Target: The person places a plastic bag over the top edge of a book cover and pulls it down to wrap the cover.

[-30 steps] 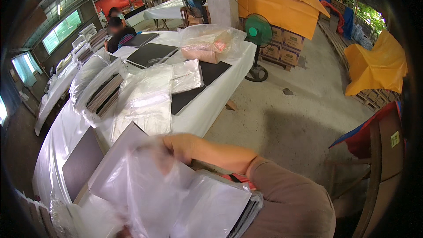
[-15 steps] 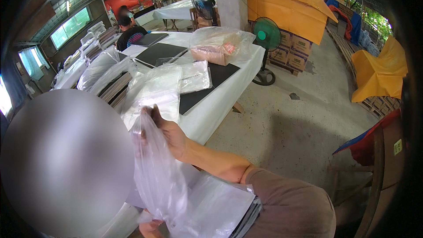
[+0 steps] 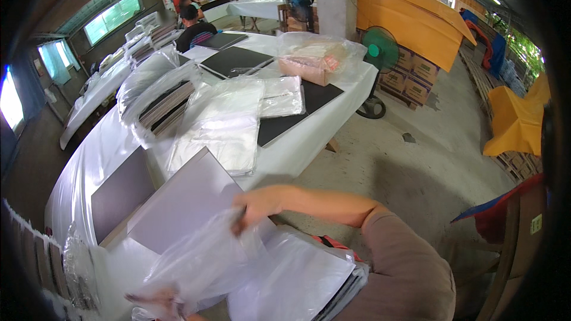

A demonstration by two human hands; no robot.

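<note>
A clear plastic bag (image 3: 199,258) is stretched slantwise between my two hands, low in front of me. My right hand (image 3: 254,207) is closed on its upper edge. At the lower left my left hand (image 3: 159,303), smeared by motion, grips the bag's other end. Behind the bag, a flat pale grey panel (image 3: 184,202) leans up, with a darker grey panel (image 3: 122,193) to its left. Below my right forearm lies a stack of clear plastic bags (image 3: 291,276) with dark layers showing at its side.
The white-covered table (image 3: 297,169) bears packs of clear plastic (image 3: 223,122), black panels (image 3: 238,61) and a bagged pink box (image 3: 306,71). Wrapped stacks (image 3: 157,86) line the left. A green fan (image 3: 379,50) stands beyond the right edge; a person (image 3: 193,30) sits at the far side.
The bag has swung down from upright to a slant, with my right hand lower and my left hand farther left. The blurred round patch at left is gone, so the grey panels show.
</note>
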